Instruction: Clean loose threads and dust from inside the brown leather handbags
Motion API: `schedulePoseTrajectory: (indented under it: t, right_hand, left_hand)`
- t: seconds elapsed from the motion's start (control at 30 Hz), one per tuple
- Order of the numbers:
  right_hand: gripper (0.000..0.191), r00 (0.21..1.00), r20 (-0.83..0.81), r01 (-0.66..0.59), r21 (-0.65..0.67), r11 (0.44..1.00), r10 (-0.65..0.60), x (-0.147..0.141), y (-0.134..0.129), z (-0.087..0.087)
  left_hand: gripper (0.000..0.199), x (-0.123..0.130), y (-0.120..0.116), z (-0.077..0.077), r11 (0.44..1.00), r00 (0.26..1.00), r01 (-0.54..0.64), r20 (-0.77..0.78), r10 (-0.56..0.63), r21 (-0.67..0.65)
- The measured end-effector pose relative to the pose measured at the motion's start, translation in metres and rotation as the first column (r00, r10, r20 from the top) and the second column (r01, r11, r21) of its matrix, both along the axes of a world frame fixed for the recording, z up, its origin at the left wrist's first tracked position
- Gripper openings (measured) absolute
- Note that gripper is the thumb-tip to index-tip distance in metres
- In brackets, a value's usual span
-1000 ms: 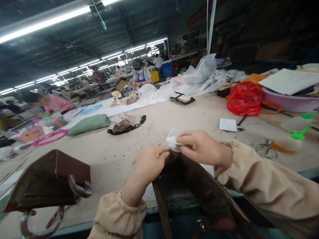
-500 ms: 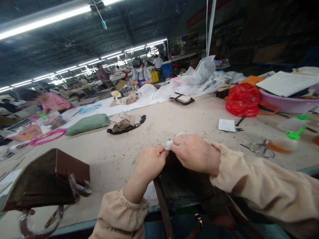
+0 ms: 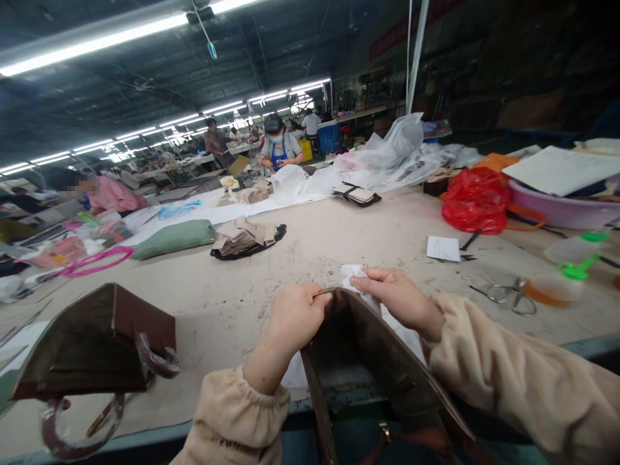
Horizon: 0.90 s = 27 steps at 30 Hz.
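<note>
A dark brown handbag (image 3: pixel 387 368), its mouth gaping toward me, is at the table's front edge. My left hand (image 3: pixel 294 320) is closed, pinching the bag's far rim between thumb and fingers. Just right of it, my right hand (image 3: pixel 401 298) grips a crumpled white cloth or paper wipe (image 3: pixel 352 274) beside the bag's outer right side. The underside of that hand's fingers is partly hidden. A small metal fitting (image 3: pixel 384 433) shows low on the bag.
Another brown handbag (image 3: pixel 145 316) with wrapped handles lies on the left. Scissors (image 3: pixel 513 297) and a bottle of orange liquid (image 3: pixel 552 287) are on the right. Farther back are a green cushion-like bundle (image 3: pixel 174 239), a red plastic bag (image 3: pixel 477 200) and a purple basin (image 3: pixel 552 203). Co-workers sit beyond.
My right hand has moved right, away from my left hand, with the white wipe. The bag's mouth now shows wider. My left hand keeps its pinch on the rim.
</note>
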State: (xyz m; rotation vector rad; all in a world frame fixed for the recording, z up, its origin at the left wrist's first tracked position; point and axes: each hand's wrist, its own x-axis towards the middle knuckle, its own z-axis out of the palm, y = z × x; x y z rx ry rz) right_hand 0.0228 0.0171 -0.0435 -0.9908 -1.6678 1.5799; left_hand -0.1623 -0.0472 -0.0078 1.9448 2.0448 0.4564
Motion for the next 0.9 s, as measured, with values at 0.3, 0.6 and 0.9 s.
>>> schedulePoseTrajectory:
  t: [0.3, 0.6, 0.9]
  right_hand:
    - [0.03, 0.962, -0.19, 0.221, 0.111, 0.969, -0.198, 0.007, 0.022, 0.012]
    - [0.019, 0.803, 0.554, -0.404, 0.778, 0.48, -0.222, 0.001, -0.001, 0.043]
    - [0.022, 0.48, 0.772, -0.698, 0.624, 0.351, -0.417, -0.039, -0.026, 0.062]
  left_hand:
    - [0.031, 0.001, -0.001, 0.001, 1.0, 1.0, 0.003, -0.016, -0.003, 0.008]
    - [0.03, 0.003, 0.001, 0.002, 1.0, 0.999, 0.013, -0.047, -0.012, 0.006]
    - [0.027, 0.008, 0.003, 0.001, 1.0, 0.994, -0.01, -0.113, 0.01, 0.003]
